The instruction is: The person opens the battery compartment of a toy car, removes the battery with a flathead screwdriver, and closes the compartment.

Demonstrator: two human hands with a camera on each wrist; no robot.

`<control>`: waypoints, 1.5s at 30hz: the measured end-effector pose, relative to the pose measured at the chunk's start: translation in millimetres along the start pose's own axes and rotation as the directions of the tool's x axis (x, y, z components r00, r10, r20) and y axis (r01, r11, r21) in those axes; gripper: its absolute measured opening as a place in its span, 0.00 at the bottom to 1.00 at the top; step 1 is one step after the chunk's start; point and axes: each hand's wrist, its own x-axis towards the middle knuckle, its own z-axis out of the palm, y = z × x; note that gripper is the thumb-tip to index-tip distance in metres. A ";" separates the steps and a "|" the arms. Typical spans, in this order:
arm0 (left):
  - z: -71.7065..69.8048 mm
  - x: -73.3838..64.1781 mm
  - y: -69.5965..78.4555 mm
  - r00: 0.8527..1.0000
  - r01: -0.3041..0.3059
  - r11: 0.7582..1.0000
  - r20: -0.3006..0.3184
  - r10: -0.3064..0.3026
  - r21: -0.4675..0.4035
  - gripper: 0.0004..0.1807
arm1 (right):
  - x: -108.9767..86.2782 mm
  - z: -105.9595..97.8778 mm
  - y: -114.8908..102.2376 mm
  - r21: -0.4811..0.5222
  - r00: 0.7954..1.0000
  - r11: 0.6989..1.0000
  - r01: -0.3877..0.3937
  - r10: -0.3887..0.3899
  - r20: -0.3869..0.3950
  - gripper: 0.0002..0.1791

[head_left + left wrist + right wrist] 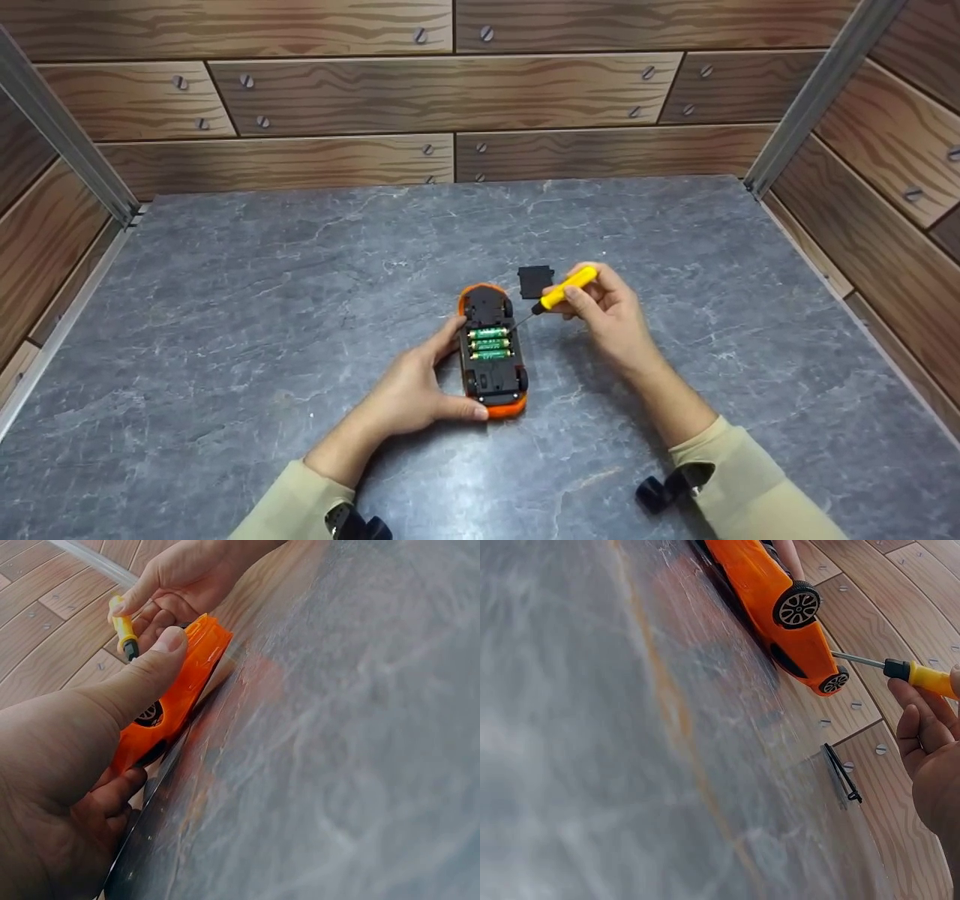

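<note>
An orange toy car (493,381) lies upside down on the table, its black underside facing up. Three green batteries (490,345) sit side by side in its uncovered compartment. My left hand (411,388) grips the car from the left, thumb at the near end and fingers along the side. In my right hand (613,326) I hold a screwdriver with a yellow handle (568,289), pinched between thumb and fingers. Its tip reaches the compartment's right edge by the top battery; whether it touches a battery cannot be told. The right wrist view shows the screwdriver's metal shaft (859,658) behind the car.
A black battery cover (535,282) lies flat beyond the car, just left of the right hand. Grey marbled table surface (262,300) spreads around. Wood-patterned panels (442,94) stand at the back and sides, with metal posts (817,97) at the corners.
</note>
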 end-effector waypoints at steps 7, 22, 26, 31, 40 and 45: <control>-0.3 -0.5 0.0 1.000 0.008 1.000 0.003 -0.008 0.009 0.76 | 0.0 0.7 -0.2 -0.011 1.000 1.000 0.008 -0.008 0.002 0.07; 0.5 -0.8 1.6 1.000 -0.003 1.000 0.003 0.003 -0.006 0.75 | -0.8 -2.6 0.4 0.007 0.998 0.999 -0.050 0.050 -0.027 0.07; 0.1 -0.4 2.2 1.000 -0.006 1.000 0.003 0.006 -0.009 0.75 | -0.1 -2.3 -0.2 -0.014 0.999 0.999 -0.034 0.034 -0.024 0.07; -0.6 0.1 1.8 1.000 -0.007 1.000 -0.001 0.006 -0.009 0.75 | 2.3 -1.7 -2.8 -0.050 1.000 0.999 0.018 -0.017 0.019 0.10; -0.4 -0.1 1.2 1.000 -0.002 1.000 0.001 0.002 -0.017 0.75 | 3.6 -4.6 -0.1 0.042 0.998 0.997 -0.065 0.065 0.001 0.06; -0.2 0.0 2.2 1.000 -0.001 1.000 0.002 0.001 -0.013 0.75 | 3.5 -6.5 2.4 0.106 0.992 0.986 -0.125 0.128 -0.022 0.09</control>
